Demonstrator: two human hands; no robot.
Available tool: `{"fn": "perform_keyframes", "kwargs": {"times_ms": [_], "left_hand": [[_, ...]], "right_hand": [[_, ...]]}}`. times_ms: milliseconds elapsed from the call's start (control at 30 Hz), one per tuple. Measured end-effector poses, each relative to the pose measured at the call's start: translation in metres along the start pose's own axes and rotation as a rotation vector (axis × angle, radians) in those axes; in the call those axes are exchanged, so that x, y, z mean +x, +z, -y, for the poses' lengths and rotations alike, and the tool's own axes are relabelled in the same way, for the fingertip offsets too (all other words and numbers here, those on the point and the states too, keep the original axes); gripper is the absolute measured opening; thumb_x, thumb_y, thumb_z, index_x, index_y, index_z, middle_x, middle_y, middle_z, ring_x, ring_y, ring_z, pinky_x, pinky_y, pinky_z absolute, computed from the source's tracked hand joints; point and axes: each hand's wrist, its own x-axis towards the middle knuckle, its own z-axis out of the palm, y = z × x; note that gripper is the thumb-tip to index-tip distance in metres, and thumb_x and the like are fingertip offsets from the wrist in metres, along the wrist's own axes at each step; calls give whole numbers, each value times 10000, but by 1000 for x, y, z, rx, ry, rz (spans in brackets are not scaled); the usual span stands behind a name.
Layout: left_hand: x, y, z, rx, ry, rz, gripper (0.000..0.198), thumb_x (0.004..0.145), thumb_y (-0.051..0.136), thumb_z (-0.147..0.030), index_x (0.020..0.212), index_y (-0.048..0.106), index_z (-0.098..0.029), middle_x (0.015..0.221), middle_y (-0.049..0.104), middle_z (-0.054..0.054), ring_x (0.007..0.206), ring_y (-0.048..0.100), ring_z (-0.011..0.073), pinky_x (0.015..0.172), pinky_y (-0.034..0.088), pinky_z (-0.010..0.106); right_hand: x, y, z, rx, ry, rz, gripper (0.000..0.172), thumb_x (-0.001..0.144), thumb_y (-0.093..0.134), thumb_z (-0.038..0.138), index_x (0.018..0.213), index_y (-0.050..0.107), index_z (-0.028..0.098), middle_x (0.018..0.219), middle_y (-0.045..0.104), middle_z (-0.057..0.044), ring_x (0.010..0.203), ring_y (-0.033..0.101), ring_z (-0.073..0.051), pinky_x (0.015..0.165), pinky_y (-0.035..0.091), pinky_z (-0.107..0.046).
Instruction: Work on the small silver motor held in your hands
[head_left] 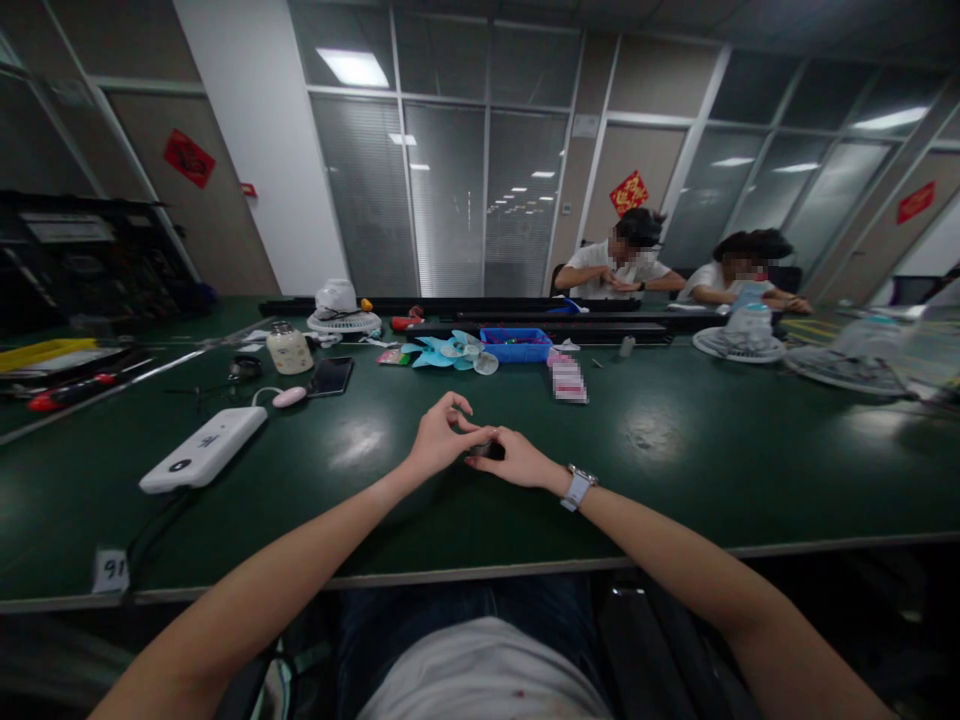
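My left hand [442, 438] is over the middle of the table, its fingers curved and apart. The left thumb reaches across to the fingertips of my right hand [523, 460], which wears a watch [579, 488] on the wrist. Between the right thumb and fingers sits a small dark object [486, 451]; it is mostly hidden, so its kind does not show. Beyond the hands lie light-blue fan blades [442, 350] and a blue tray [517, 345] with small items inside.
A white power strip [204, 450], a phone [331, 376] and a patterned bottle [289, 348] stand at left. A pink-and-white packet [568, 376] lies right of the tray. White fan parts [739, 340] sit farther right. Two people work across the table.
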Motion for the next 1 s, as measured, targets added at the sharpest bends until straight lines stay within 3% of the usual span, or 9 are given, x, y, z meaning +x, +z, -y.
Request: {"fn": "perform_keyframes", "kwargs": {"times_ms": [233, 567, 1000], "left_hand": [[0, -1, -1, 14, 32, 11, 448, 680, 800, -376, 942, 478, -207, 648, 707, -25, 649, 698, 185, 641, 507, 273], [2, -15, -10, 11, 118, 227, 448, 784, 726, -284, 1108, 428, -202, 847, 760, 48, 952, 707, 227, 891, 501, 390], [2, -11, -5, -66, 135, 311, 326, 870, 582, -170, 1147, 409, -182, 914, 762, 88, 1035, 662, 218, 959, 449, 416]], "right_hand": [[-1, -1, 0, -12, 36, -4, 369, 828, 678, 407, 1074, 646, 134, 937, 661, -71, 821, 597, -193, 707, 454, -293], [-1, 2, -5, -55, 23, -22, 375, 826, 678, 427, 1060, 637, 137, 915, 652, -71, 807, 585, -193, 699, 441, -298], [0, 3, -5, -56, -1, -22, 379, 830, 670, 422, 1090, 637, 148, 931, 652, -65, 810, 580, -188, 721, 439, -294]]}}
